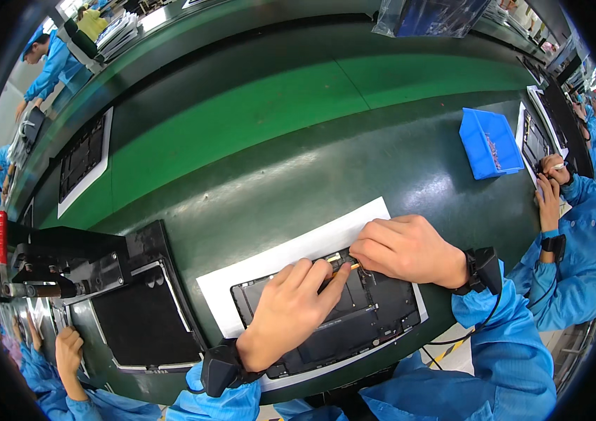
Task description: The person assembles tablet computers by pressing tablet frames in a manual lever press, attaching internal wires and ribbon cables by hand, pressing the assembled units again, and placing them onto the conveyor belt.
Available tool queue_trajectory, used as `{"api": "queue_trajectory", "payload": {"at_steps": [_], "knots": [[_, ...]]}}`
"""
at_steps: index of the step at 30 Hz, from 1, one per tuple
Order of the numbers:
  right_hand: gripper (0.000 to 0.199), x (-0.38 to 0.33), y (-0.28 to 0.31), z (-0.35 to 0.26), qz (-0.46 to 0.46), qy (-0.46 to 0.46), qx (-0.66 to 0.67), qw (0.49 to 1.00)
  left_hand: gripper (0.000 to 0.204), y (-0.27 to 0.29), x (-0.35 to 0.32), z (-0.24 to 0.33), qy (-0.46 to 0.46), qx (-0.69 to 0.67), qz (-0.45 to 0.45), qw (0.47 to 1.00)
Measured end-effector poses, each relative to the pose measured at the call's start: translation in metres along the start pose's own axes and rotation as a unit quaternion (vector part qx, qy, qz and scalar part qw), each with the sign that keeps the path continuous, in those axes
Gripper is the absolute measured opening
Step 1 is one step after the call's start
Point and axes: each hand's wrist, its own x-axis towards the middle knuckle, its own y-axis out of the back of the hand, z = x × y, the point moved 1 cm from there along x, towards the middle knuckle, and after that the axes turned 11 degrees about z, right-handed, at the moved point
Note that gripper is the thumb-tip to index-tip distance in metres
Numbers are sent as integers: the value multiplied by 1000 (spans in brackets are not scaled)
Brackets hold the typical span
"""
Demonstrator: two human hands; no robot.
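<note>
A dark device housing (340, 333) with its inner parts exposed, like an opened laptop or tablet, lies on a white sheet (224, 295) in front of me. Both hands meet over its far edge. My left hand (291, 309) rests across the housing, its fingers closed in a pinch. Close beside it, my right hand (407, 249) comes in from the right with curled fingers pressed together. A small yellow-orange strip (348, 266) shows between the fingertips. What each hand grips is hidden by the fingers.
To the left stands a black press-like fixture (147, 316) with a red-handled lever (2, 238). A blue bin (491, 144) of small parts sits at the right. Another housing (82, 158) lies far left on the green belt (242, 119). Co-workers in blue sit on both sides.
</note>
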Motion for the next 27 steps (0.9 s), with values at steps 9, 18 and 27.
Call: {"api": "queue_trajectory", "payload": {"at_steps": [9, 18, 27], "knots": [[23, -1, -1, 0, 12, 16, -26, 999, 37, 0, -1, -1, 11, -17, -3, 1000], [23, 0, 1, -5, 1, 31, -46, 998, 36, 0, -1, -2, 21, -28, -2, 999], [24, 0, 7, -11, -20, 68, -96, 993, 36, -1, 1, -1, 24, -29, 0, 999]]}}
